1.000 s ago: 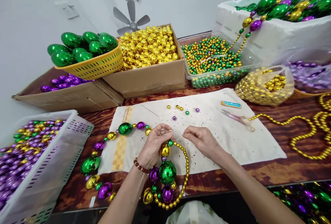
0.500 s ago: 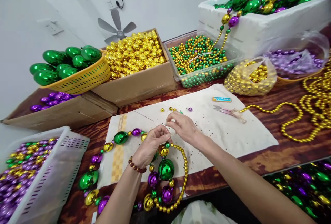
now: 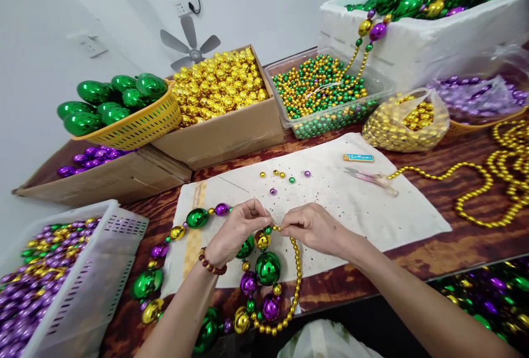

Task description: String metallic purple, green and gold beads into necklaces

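Note:
A bead necklace (image 3: 268, 268) of large green, purple and gold balls and a strand of small gold beads lies on a white cloth (image 3: 363, 209) at the table's front. My left hand (image 3: 236, 230), with a bead bracelet on its wrist, pinches the necklace's upper end. My right hand (image 3: 311, 227) pinches the strand just to the right, fingertips nearly touching the left hand's. Several small loose beads (image 3: 281, 175) lie on the cloth beyond my hands.
Behind the cloth stand a box of gold balls (image 3: 219, 85), a yellow basket of green balls (image 3: 136, 121), a clear tub of small beads (image 3: 322, 93) and a bag of gold beads (image 3: 405, 121). A white crate (image 3: 82, 281) sits left. Scissors (image 3: 370, 177) lie right, gold strands (image 3: 491, 182) beyond.
My right hand came back from near the loose beads toward me and now meets my left hand at the necklace's end. The left hand stayed on the necklace.

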The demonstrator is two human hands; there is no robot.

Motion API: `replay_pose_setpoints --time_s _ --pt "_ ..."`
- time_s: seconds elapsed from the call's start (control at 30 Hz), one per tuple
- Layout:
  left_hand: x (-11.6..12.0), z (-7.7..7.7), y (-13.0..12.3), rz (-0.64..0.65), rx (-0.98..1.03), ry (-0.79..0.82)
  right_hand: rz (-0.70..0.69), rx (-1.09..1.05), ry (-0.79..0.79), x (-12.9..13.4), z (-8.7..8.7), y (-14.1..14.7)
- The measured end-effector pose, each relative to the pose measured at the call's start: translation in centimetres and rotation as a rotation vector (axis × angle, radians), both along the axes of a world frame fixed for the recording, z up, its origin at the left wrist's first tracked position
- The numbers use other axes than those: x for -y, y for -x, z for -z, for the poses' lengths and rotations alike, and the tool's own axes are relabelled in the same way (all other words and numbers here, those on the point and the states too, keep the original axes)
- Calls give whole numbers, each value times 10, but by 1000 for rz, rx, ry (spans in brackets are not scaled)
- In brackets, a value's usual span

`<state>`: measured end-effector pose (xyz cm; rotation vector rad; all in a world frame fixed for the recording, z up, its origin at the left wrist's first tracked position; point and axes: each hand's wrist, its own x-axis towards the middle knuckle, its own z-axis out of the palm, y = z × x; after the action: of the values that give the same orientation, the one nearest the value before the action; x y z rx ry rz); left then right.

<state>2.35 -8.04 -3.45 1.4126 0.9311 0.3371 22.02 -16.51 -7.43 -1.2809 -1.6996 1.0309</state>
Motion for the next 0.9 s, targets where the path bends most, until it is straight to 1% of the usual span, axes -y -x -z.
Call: replay_pose_setpoints --time_s 0.03,0.1,0.17,0.23,0.33,0.47,0.53,0.6,0.77,0.83,0.9 --pt "0 -1 0 6 -7 -13 -20 -37 33 0 1 0" --pt "-1 -2 0 22 -10 -49 -59 -201 150 -4 4 -1" --pt "-1 -1 1 43 1 -94 -41 -381 256 -10 8 1" --pt "-2 1 1 52 19 -134 12 -478 307 -17 9 5" --pt "-3 5 2 28 44 -157 37 -505 332 -23 9 15" --pt "-4 9 4 -30 38 -136 51 -538 356 -23 10 24" --pt "-4 10 6 -50 17 -172 56 -559 363 -23 12 27" --pt "-3 10 7 -57 -10 -263 61 -586 367 -24 15 29" --pt "4 15 4 -80 -57 -559 72 -654 389 -31 19 34" --pt "7 18 3 -121 -35 -621 96 -676 399 -34 19 36" --pt "9 22 2 -164 -11 -649 125 -697 410 -37 19 38"
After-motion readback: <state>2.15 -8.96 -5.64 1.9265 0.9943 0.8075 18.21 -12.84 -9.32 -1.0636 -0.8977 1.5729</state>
